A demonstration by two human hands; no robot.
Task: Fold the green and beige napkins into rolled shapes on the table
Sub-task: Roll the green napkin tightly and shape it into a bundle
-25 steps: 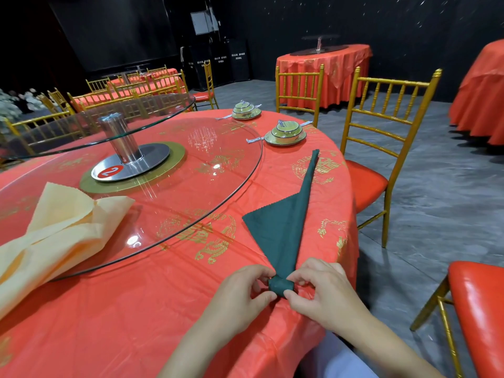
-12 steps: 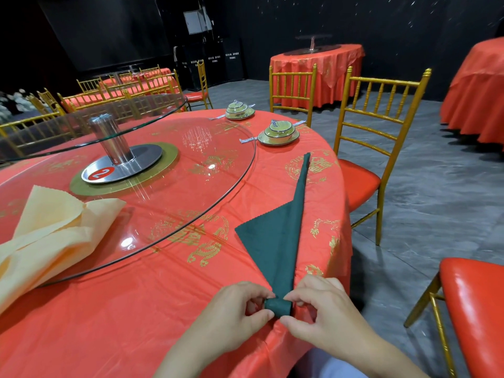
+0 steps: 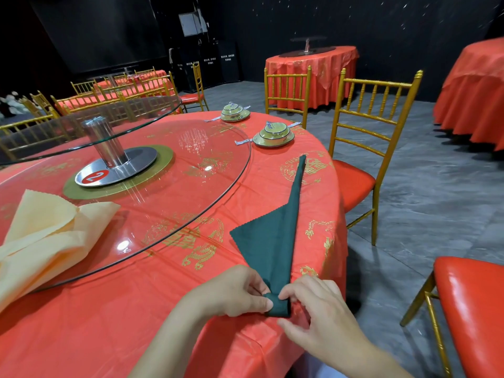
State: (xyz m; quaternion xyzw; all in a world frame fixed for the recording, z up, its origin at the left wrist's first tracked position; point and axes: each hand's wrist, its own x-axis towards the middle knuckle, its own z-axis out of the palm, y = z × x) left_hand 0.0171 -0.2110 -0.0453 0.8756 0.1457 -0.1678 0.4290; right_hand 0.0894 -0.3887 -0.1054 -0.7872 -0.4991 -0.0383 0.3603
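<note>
Just outside the rim of the glass turntable [image 3: 163,186], on its near right side, I see the green napkin [image 3: 272,241] lying on the red cloth of the table [image 3: 109,323]. It is folded into a long narrow wedge. Its thin tip points away from me, past the turntable's right edge, and a scalloped corner juts back toward the glass. The near end of the napkin is wound into a small tight roll, and both hands are on that roll. My feed shows the left hand [image 3: 231,293] pinching the roll's left end between thumb and curled fingers. The right hand [image 3: 316,317] meets it from the other side, with its forefinger laid over the top of the roll and the remaining fingers bent. The right thumb looks tucked below the roll, though from this angle I cannot be sure it touches the cloth. The beige napkin [image 3: 46,236] sits on the turntable's near left part, loosely folded and draping over the glass rim onto the table. Beyond the turntable's far right edge stand two covered bowls [image 3: 273,133] on saucers. A gold chair [image 3: 373,132] with a red seat stands to the right of them.
</note>
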